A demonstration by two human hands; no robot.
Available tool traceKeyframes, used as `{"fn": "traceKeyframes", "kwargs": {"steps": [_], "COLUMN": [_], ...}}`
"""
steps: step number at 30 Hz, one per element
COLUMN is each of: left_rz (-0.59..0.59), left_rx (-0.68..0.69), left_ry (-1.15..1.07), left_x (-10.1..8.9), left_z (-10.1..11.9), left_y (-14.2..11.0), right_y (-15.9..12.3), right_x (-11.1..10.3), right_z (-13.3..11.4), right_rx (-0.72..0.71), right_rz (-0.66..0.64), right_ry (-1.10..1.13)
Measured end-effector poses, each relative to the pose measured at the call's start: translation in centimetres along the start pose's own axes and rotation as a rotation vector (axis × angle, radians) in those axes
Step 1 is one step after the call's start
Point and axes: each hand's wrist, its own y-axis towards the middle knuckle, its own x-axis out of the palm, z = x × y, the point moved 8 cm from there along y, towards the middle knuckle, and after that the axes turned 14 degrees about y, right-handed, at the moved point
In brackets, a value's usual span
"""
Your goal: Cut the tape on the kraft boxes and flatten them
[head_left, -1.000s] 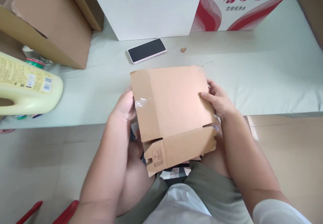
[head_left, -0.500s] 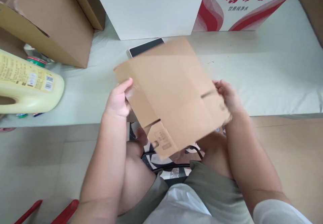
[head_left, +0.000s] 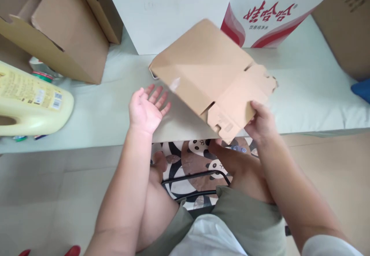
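A flattened cardboard box [head_left: 202,63] is tilted above the green cloth-covered table, its notched flap toward me and a shiny strip of tape on its left side. My right hand [head_left: 261,121] grips the flap at the lower right edge, thumb on top and fingers beneath. Just left of the cardboard, my left hand [head_left: 148,109] is palm up with its fingers spread, holding nothing. Under the cardboard's far left corner, only a small white edge of the phone [head_left: 154,75] shows.
A large white box [head_left: 173,13] and a red-and-white water carton [head_left: 266,17] stand at the back. On the left are an open brown carton [head_left: 69,36] and a pale yellow jug [head_left: 34,98]. A panda-patterned mat [head_left: 190,167] lies below the table edge [head_left: 185,133].
The cardboard has turned further and moved away from me, up and to the right. My left hand has let go of it; my right hand now holds its flap. The phone is nearly covered.
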Motion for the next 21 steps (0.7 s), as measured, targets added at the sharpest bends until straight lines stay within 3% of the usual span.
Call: {"fn": "traceKeyframes", "kwargs": {"steps": [8,12,14,17,19,21], "left_rz": [0.045,0.055,0.042,0.032,0.043,0.043], "left_rx": [-0.118,-0.146,-0.144,-0.136,-0.143,-0.146], "left_ry": [-0.085,-0.081,-0.062,-0.046,-0.046,-0.038], "left_x": [0.4,0.7,0.8,0.9,0.9,1.0], "left_z": [-0.5,-0.9,-1.0,-1.1,-1.2,-1.2], "left_y": [-0.7,-0.7,-0.5,0.1,0.6,1.1], "right_y": [-1.7,-0.6,1.8,7.5,12.3,17.3], "right_x": [-15.8,-20.2,-21.0,-20.1,-18.2,-15.5], "right_z": [-11.9,-14.4,-15.2,-17.2,-18.8,-19.8], "right_rx": [-0.271,-0.323,-0.326,-0.35,-0.365,-0.357], "right_rz": [0.437,0.628,0.704,0.768,0.727,0.558], "right_ry": [-0.159,-0.237,-0.294,-0.439,-0.605,-0.837]}}
